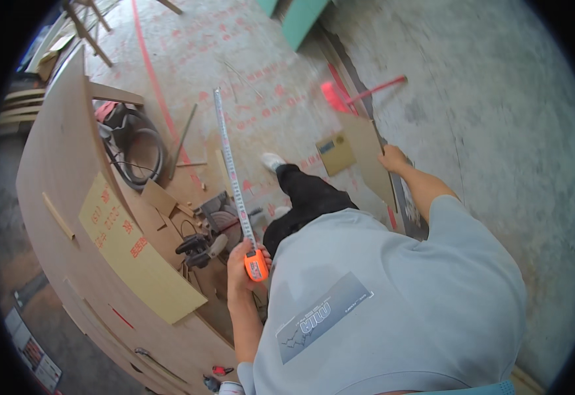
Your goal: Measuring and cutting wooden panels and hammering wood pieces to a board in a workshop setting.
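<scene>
My left hand [238, 263] is closed round an orange tape measure [256, 266]. Its pale metal blade [230, 161] is drawn out and stretches away from me over the floor. On the other side, my right hand [393, 158] grips the edge of a thin brownish board [369, 157], which stands tilted beside my leg. A small yellowish-brown panel [335, 153] is close to that board's left side. Just beyond the board's far end is a bright red-pink broom [334, 97] with a red handle.
A large wooden worktop [57, 168] fills the left side, with a yellow sheet [136, 253] on it. Beside it are a mitre saw [218, 220], a coiled grey hose [148, 155] and wood offcuts [159, 197]. Green panels [302, 25] stand at the far end.
</scene>
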